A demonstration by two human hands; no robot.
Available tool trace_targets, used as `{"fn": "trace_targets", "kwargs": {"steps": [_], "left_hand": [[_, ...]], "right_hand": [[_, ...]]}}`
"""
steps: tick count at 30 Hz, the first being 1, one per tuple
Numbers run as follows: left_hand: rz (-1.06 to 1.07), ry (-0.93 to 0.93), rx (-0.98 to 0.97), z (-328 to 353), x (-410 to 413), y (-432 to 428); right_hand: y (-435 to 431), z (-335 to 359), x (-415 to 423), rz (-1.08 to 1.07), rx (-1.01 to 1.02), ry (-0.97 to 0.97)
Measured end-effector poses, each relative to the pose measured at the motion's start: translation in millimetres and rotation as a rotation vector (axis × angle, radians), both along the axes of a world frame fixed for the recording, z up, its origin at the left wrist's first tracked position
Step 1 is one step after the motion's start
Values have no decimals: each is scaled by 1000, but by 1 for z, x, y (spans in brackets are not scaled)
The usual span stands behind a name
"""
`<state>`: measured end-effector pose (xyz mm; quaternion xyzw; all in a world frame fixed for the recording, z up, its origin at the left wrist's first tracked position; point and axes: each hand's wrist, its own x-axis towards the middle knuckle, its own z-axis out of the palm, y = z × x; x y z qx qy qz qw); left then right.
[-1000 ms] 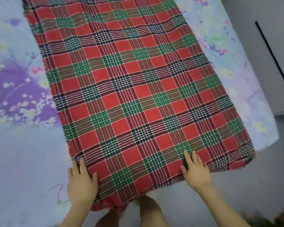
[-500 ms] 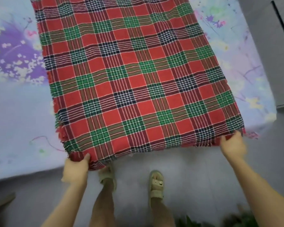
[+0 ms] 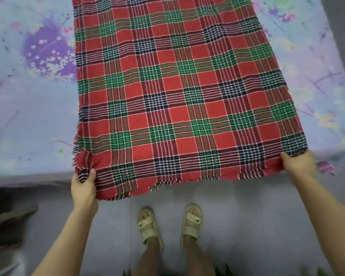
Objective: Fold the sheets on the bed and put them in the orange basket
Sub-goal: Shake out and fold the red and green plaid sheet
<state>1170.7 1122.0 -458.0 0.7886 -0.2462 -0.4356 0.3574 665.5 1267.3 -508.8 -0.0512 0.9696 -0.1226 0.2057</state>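
While the sheet [image 3: 177,96] lies spread across the bed [image 3: 28,116], your left hand [image 3: 84,188] and right hand [image 3: 299,164] each grip a corner at the bed's near edge.

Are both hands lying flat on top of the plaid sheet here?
No: the left hand and the right hand each grip a near corner of the plaid sheet, with fingers curled round its fringed edge.

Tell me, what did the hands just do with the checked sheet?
Before, both hands lay flat on the near edge of the red and green plaid sheet. Now the left hand grips its near left corner, the right hand its near right corner, pulling that edge off the bed. The rest stays spread on the pale floral bedcover.
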Motion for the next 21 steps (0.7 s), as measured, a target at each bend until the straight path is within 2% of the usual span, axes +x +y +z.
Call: {"fn": "trace_targets", "kwargs": {"steps": [3, 6, 9, 13, 17, 21], "left_hand": [[-22, -52, 66, -10, -1, 1], [74, 26, 63, -11, 7, 3], [161, 168, 63, -13, 20, 9], [54, 308, 184, -15, 22, 17], [77, 331, 228, -14, 28, 14], [158, 274, 200, -10, 13, 15]], "right_hand": [[5, -19, -29, -27, -78, -86], [21, -67, -78, -51, -103, -157], [13, -34, -62, -115, -148, -215], [6, 7, -36, -154, -238, -289], [12, 13, -34, -245, -471, -412], [18, 19, -35, -333, -574, -457]]}}
